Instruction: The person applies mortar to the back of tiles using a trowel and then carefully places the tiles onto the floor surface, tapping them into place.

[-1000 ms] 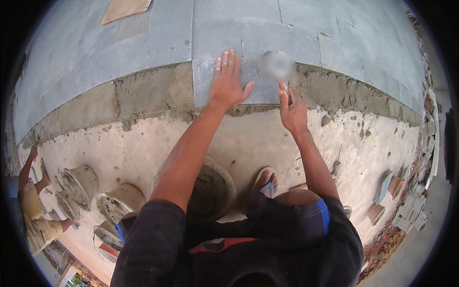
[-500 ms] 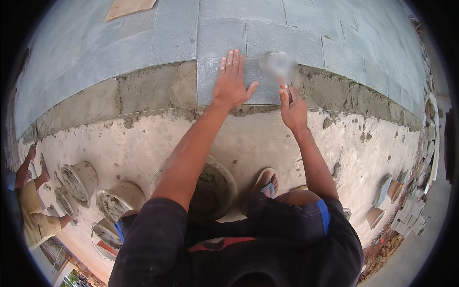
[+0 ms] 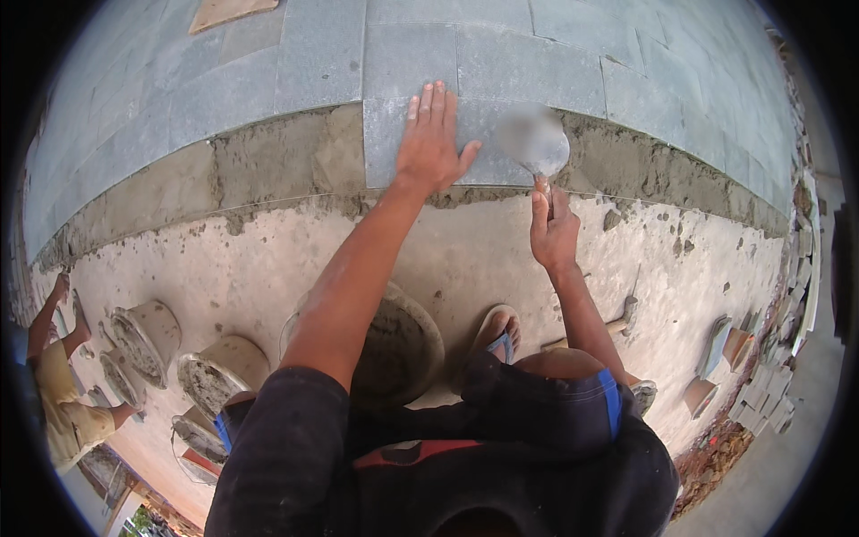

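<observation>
"Two hands: how do they stand?"

"The left hand (image 3: 433, 152) presses flat, thumb apart, on a grey rectangular tile (image 3: 474, 118); the right hand (image 3: 555, 234) is clamped on a round-headed tool (image 3: 539, 150)."

"And that tile?"

"It lies between rough stretches of mortar (image 3: 268, 157), beside a pale floor (image 3: 479, 255) specked with crumbs."

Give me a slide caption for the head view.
Left hand resting on a grey tile, right hand gripping a round-bladed trowel, mortar exposed either side.
</observation>
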`<action>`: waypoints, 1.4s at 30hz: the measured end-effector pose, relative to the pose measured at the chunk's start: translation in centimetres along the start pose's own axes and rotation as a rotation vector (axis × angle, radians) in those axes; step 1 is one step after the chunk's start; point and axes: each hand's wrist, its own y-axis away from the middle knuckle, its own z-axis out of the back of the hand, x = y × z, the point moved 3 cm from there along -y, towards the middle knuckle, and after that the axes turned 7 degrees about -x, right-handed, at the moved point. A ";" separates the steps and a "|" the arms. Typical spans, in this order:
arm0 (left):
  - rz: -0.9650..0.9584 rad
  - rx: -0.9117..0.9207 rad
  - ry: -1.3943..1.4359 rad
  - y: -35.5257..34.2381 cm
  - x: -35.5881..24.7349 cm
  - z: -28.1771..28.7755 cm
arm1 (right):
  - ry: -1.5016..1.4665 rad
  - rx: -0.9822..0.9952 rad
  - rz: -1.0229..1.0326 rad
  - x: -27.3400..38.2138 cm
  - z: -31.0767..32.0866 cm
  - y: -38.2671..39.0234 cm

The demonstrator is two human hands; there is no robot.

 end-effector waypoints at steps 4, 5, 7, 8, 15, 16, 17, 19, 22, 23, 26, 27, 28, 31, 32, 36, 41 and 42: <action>0.002 -0.010 0.023 -0.2 0.1 0.1 | 0.099 0.091 -0.051 -0.9 -0.8 -0.9; -0.003 -0.010 0.022 -0.1 -0.1 0.0 | 0.076 0.086 -0.032 -0.7 -0.9 -1.3; -0.004 -0.010 0.013 0.1 0.0 0.0 | 0.031 0.075 0.004 -0.3 -0.8 -2.1; -0.001 -0.009 0.007 0.2 0.0 -0.1 | 0.010 0.053 0.027 0.3 -0.8 -2.2; -0.003 -0.009 -0.010 -0.1 -0.1 0.1 | 0.053 0.021 0.072 1.4 -2.6 -4.2; -0.006 -0.004 0.000 -0.1 -0.3 0.0 | 0.120 0.045 0.074 0.4 -3.1 -4.6; 0.000 0.009 0.001 0.4 -0.3 0.0 | 0.078 0.051 0.055 0.8 -2.9 -4.8; 0.004 0.016 -0.015 0.4 0.1 -0.1 | -0.004 0.064 0.015 1.6 -2.2 -5.4; -0.006 0.014 -0.022 0.2 -0.2 0.1 | 0.002 0.011 0.052 2.3 -1.9 -4.6; -0.006 0.003 -0.025 0.0 0.0 0.0 | 0.042 0.032 0.053 2.0 -2.3 -4.9; -0.005 -0.010 0.000 0.3 0.0 -0.2 | 0.090 0.072 0.045 1.4 -2.8 -5.7; -0.001 -0.005 0.012 0.6 0.0 -0.2 | 0.057 0.073 0.035 1.8 -2.3 -5.9; 0.002 -0.001 0.002 0.5 0.2 -0.3 | 0.025 0.074 0.024 2.2 -2.3 -5.9; 0.003 0.017 0.001 0.3 -0.2 0.0 | 0.038 0.055 0.052 2.1 -2.3 -5.1; 0.005 0.015 -0.008 0.0 0.0 0.1 | 0.089 0.078 0.054 1.8 -2.7 -5.4; 0.010 0.010 -0.014 0.0 0.0 0.2 | 0.114 0.147 0.046 1.4 -3.0 -6.7; 0.011 0.006 0.008 0.1 0.1 0.1 | 0.011 0.070 0.108 2.4 -2.8 -6.6; 0.009 0.002 0.009 0.1 0.0 0.1 | -0.010 0.076 0.099 2.8 -2.6 -6.7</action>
